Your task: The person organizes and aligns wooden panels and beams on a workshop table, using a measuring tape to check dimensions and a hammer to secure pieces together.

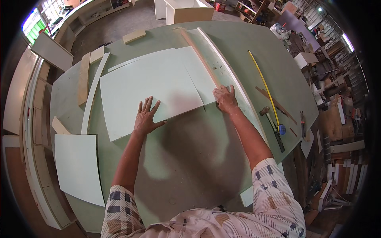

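Observation:
A large white panel (pixel 147 83) lies flat on the green tabletop (pixel 254 51). My left hand (pixel 147 118) rests at its near edge, fingers spread over the surface. Against its right side lies a narrower white panel (pixel 198 65), the seam between them showing as a thin dark line. My right hand (pixel 226 99) is closed at the near right corner of the narrower panel, its fingers bent over the edge; its thumb is hard to make out. Right beside those fingers ends a brown wooden strip (pixel 200 57) that runs along the panel's right side.
A long white-edged board (pixel 222 59) lies right of the strip. Further right are a tape measure (pixel 281 129) with its yellow blade out, a hammer (pixel 274 127) and pliers (pixel 303 125). At left lie a white strip (pixel 94 93), wooden blocks (pixel 83 79) and another white panel (pixel 77 166).

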Action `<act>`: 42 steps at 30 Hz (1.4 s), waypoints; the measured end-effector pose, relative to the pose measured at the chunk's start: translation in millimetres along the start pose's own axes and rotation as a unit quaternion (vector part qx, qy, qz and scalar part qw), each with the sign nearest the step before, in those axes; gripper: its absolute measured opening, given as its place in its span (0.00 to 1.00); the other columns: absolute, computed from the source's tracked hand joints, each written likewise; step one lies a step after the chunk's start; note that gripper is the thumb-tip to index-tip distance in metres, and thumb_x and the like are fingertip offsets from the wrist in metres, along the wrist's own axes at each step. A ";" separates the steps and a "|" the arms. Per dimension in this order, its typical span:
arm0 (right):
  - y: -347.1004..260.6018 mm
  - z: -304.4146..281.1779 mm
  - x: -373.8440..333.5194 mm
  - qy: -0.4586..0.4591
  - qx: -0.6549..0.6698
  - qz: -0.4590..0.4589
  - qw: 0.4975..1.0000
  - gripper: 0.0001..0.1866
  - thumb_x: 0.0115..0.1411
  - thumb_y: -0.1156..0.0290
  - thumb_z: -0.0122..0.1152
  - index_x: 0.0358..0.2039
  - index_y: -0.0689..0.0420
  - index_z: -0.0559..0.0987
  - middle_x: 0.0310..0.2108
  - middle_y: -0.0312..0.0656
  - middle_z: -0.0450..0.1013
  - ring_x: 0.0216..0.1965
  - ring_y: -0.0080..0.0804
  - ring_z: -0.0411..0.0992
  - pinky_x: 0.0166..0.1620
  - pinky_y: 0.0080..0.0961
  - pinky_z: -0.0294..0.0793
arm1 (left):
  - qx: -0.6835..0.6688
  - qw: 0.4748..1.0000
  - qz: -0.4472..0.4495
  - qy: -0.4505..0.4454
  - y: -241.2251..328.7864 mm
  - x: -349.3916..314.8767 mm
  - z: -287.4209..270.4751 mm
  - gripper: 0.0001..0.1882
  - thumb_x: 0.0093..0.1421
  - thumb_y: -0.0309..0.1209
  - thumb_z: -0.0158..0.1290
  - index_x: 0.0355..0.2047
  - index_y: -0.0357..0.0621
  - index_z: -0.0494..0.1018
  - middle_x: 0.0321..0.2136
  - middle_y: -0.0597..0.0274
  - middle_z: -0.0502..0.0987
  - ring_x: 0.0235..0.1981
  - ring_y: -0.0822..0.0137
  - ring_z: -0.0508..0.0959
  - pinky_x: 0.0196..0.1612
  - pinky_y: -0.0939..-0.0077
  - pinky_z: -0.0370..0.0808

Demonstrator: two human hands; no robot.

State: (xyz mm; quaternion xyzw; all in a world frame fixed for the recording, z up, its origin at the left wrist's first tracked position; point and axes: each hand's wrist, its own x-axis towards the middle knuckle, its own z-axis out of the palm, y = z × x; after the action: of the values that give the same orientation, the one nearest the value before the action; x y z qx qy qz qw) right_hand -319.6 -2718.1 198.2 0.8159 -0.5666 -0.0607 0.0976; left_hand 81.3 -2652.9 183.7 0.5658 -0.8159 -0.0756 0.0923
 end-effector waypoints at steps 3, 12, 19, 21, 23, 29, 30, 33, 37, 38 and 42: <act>0.2 -1.1 7.8 -0.015 -0.003 -0.008 1.000 0.27 0.58 0.70 0.60 0.60 0.46 0.75 0.63 0.28 0.69 0.68 0.35 0.58 0.70 0.64 0.45 | -0.001 1.000 0.000 0.006 -2.4 -1.1 0.2 0.53 0.51 0.62 0.63 0.72 0.58 0.55 0.74 0.48 0.46 0.75 0.52 0.46 0.76 0.53 0.41; 8.8 0.6 79.4 -0.012 -0.006 -0.011 1.000 0.26 0.60 0.68 0.58 0.60 0.45 0.75 0.63 0.26 0.69 0.69 0.36 0.58 0.70 0.65 0.45 | -0.044 0.998 -0.013 0.041 -0.8 -4.1 3.7 0.54 0.48 0.61 0.66 0.71 0.56 0.58 0.73 0.49 0.49 0.74 0.50 0.48 0.75 0.51 0.44; 3.1 -3.9 159.1 -0.014 -0.018 -0.012 1.000 0.24 0.61 0.68 0.56 0.59 0.44 0.76 0.62 0.26 0.70 0.69 0.35 0.58 0.69 0.67 0.47 | -0.064 0.995 -0.059 0.041 0.2 -17.2 4.0 0.53 0.51 0.60 0.65 0.71 0.53 0.57 0.74 0.51 0.49 0.75 0.51 0.47 0.75 0.51 0.43; -0.7 -6.0 183.1 -0.032 -0.035 -0.013 0.999 0.23 0.62 0.68 0.55 0.59 0.44 0.76 0.60 0.27 0.71 0.69 0.36 0.57 0.69 0.68 0.47 | -0.058 0.995 -0.065 0.043 -2.5 -24.9 3.1 0.53 0.52 0.61 0.64 0.71 0.53 0.57 0.74 0.51 0.49 0.75 0.52 0.47 0.75 0.51 0.43; 4.0 -1.2 201.1 -0.024 -0.049 -0.008 0.999 0.24 0.60 0.66 0.59 0.59 0.43 0.76 0.61 0.25 0.71 0.68 0.34 0.57 0.69 0.68 0.47 | -0.056 0.995 -0.066 0.046 0.0 -31.3 3.9 0.53 0.52 0.61 0.64 0.71 0.52 0.57 0.74 0.51 0.49 0.75 0.51 0.47 0.75 0.51 0.43; 2.7 -1.3 243.3 -0.048 -0.031 0.039 0.998 0.28 0.58 0.55 0.62 0.58 0.48 0.77 0.61 0.31 0.70 0.68 0.36 0.58 0.68 0.65 0.48 | -0.058 0.995 -0.077 0.006 13.4 -75.8 1.3 0.54 0.49 0.59 0.66 0.71 0.53 0.56 0.74 0.52 0.48 0.75 0.49 0.47 0.75 0.47 0.43; -10.9 -13.1 250.1 -0.101 -0.011 0.054 0.993 0.30 0.58 0.51 0.62 0.58 0.52 0.76 0.62 0.36 0.70 0.67 0.38 0.58 0.68 0.63 0.49 | -0.062 0.994 -0.085 0.006 15.3 -88.9 -2.9 0.54 0.49 0.59 0.67 0.71 0.53 0.57 0.74 0.52 0.48 0.74 0.48 0.48 0.74 0.45 0.44; -37.1 -32.4 255.2 -0.072 0.110 0.101 0.986 0.36 0.56 0.43 0.62 0.56 0.58 0.78 0.60 0.47 0.70 0.68 0.43 0.59 0.71 0.61 0.47 | -0.065 0.992 -0.105 0.001 27.4 -117.7 -8.3 0.54 0.48 0.59 0.68 0.70 0.52 0.60 0.73 0.50 0.50 0.74 0.47 0.49 0.74 0.45 0.45; -47.0 -33.5 254.4 -0.030 0.075 0.124 0.989 0.43 0.50 0.36 0.66 0.56 0.58 0.77 0.58 0.51 0.71 0.67 0.45 0.60 0.70 0.58 0.49 | -0.084 0.990 -0.116 0.004 46.7 -145.0 -7.2 0.54 0.46 0.58 0.69 0.69 0.50 0.61 0.73 0.47 0.52 0.74 0.46 0.49 0.73 0.45 0.45; -40.5 -28.2 256.4 -0.027 0.096 0.141 0.985 0.45 0.46 0.36 0.68 0.56 0.58 0.77 0.58 0.50 0.71 0.66 0.45 0.61 0.70 0.57 0.50 | -0.090 0.988 -0.124 0.003 52.3 -147.7 -7.6 0.52 0.46 0.58 0.69 0.68 0.50 0.63 0.72 0.47 0.53 0.73 0.46 0.51 0.73 0.44 0.46; -44.9 -27.5 273.6 -0.019 0.164 0.142 0.976 0.33 0.47 0.47 0.69 0.48 0.57 0.81 0.49 0.53 0.77 0.54 0.47 0.75 0.58 0.49 0.70 | -0.097 0.986 -0.134 0.001 59.8 -169.8 -10.6 0.50 0.46 0.56 0.69 0.66 0.48 0.66 0.71 0.47 0.55 0.73 0.45 0.52 0.72 0.43 0.47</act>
State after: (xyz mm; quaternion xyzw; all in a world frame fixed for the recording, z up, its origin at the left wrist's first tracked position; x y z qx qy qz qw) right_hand -176.9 -2956.6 217.9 0.7307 -0.6807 0.0322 -0.0409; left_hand 87.6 -2473.1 196.6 0.6584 -0.7216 -0.1653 0.1362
